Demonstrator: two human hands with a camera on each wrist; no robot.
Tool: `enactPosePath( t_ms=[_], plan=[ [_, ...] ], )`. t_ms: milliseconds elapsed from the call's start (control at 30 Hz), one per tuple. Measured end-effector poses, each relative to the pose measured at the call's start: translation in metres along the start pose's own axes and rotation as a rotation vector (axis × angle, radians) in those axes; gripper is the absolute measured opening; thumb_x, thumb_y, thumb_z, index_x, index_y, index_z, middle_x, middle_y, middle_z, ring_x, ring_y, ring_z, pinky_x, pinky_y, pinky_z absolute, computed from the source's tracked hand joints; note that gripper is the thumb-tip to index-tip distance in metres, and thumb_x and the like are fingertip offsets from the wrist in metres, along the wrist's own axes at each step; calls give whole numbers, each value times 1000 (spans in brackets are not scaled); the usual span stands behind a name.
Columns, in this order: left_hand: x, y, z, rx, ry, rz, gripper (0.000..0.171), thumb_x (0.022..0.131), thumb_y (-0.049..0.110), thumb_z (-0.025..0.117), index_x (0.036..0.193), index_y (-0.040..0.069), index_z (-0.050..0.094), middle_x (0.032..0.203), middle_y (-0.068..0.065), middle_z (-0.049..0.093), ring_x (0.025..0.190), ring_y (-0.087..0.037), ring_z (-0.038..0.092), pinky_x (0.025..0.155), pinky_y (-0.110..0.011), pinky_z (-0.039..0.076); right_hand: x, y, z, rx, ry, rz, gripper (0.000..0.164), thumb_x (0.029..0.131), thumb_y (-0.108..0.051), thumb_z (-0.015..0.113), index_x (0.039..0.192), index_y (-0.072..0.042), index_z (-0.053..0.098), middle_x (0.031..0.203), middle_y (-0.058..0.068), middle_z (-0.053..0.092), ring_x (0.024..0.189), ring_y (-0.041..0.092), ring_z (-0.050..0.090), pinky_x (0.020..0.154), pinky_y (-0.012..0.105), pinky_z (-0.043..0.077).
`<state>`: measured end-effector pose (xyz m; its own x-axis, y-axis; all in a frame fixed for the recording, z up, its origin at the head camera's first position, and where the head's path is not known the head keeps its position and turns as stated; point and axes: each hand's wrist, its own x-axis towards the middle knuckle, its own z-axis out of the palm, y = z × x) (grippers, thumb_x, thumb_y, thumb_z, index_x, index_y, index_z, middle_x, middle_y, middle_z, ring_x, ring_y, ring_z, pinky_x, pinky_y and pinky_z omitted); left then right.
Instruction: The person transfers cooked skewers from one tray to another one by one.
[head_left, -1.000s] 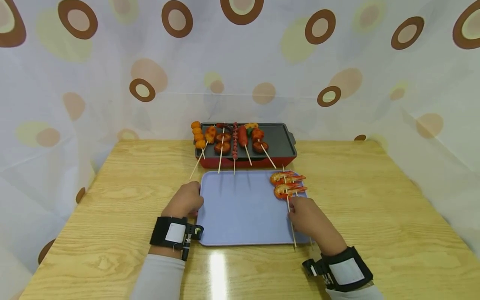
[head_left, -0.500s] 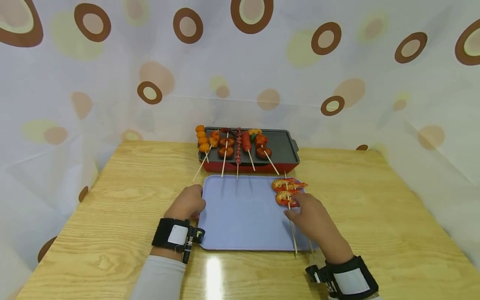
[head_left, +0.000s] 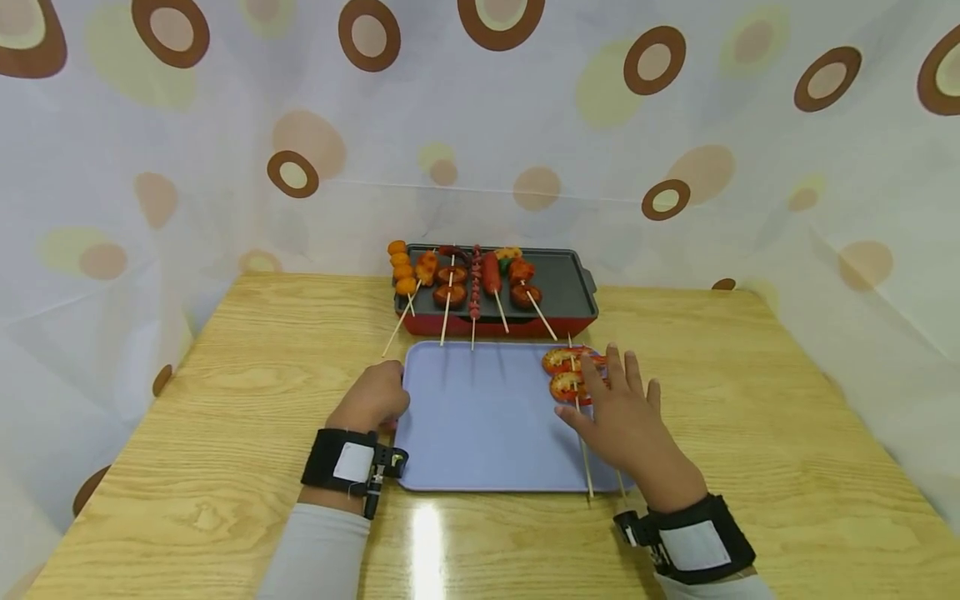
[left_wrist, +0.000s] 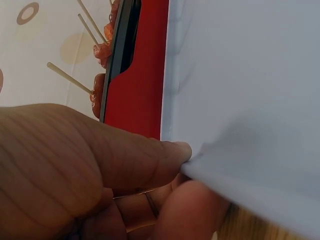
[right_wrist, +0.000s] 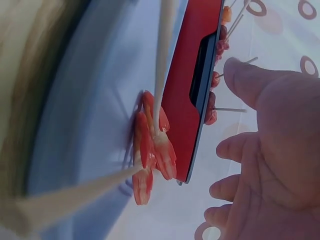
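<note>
My left hand (head_left: pixel 372 397) pinches the left rim of the pale blue tray (head_left: pixel 480 417) between thumb and fingers; the left wrist view shows the thumb on top of the edge and a finger below. Over the tray's right side, my right hand (head_left: pixel 626 421) is spread with its fingers straight, holding nothing. Beneath and beside it lie shrimp skewers (head_left: pixel 566 387) on the tray, their sticks pointing toward me. The hand partly covers the shrimp in the head view. In the right wrist view the shrimp (right_wrist: pixel 155 140) lie apart from the extended fingers.
Behind the tray stands a red grill with a dark plate (head_left: pixel 558 283). Several skewers lie across it: orange balls (head_left: pixel 401 271), mushroom slices (head_left: pixel 450 296), a sausage (head_left: pixel 491 273) and others, sticks overhanging the front. A patterned cloth (head_left: pixel 480 125) hangs behind the wooden table (head_left: pixel 750 433).
My right hand has let go of the shrimp skewer and its fingers have spread out above it. The left hand keeps its hold on the tray rim.
</note>
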<state>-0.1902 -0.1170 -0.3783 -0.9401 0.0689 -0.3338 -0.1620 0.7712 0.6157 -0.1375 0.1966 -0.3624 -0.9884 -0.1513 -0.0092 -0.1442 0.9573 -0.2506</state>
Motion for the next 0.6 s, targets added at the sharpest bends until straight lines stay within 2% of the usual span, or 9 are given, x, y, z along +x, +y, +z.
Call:
enactPosePath(
  t_ms=[100, 200, 400, 600],
  plan=[
    [0, 0, 0, -2, 2, 2, 37, 91, -4, 53, 128, -9, 53, 109, -23, 59, 58, -22, 59, 44, -24, 47, 2, 1, -1, 2, 13, -6, 83, 96, -45, 61, 155, -2, 24, 159, 32, 6, 145, 52, -1, 105, 78, 6],
    [0, -1, 0, -2, 7, 6, 36, 91, -4, 53, 127, -9, 54, 106, -22, 60, 58, -23, 59, 44, -24, 47, 6, 3, -3, -1, 43, -49, 80, 96, -42, 62, 154, 1, 27, 157, 34, 10, 144, 54, 4, 105, 76, 14],
    [0, -2, 1, 15, -7, 7, 34, 91, -4, 52, 124, -9, 54, 104, -22, 59, 57, -23, 59, 44, -25, 45, 20, 7, -8, 17, 199, -187, 63, 94, -27, 68, 143, 5, 44, 150, 33, 32, 138, 50, 30, 104, 63, 36],
    [1, -1, 2, 32, 11, 3, 32, 91, -4, 54, 123, -9, 55, 98, -21, 60, 52, -21, 58, 42, -24, 43, 42, -3, -26, 31, 276, -239, 50, 94, -21, 67, 132, 9, 54, 133, 29, 51, 121, 45, 52, 96, 58, 46]
  ],
)
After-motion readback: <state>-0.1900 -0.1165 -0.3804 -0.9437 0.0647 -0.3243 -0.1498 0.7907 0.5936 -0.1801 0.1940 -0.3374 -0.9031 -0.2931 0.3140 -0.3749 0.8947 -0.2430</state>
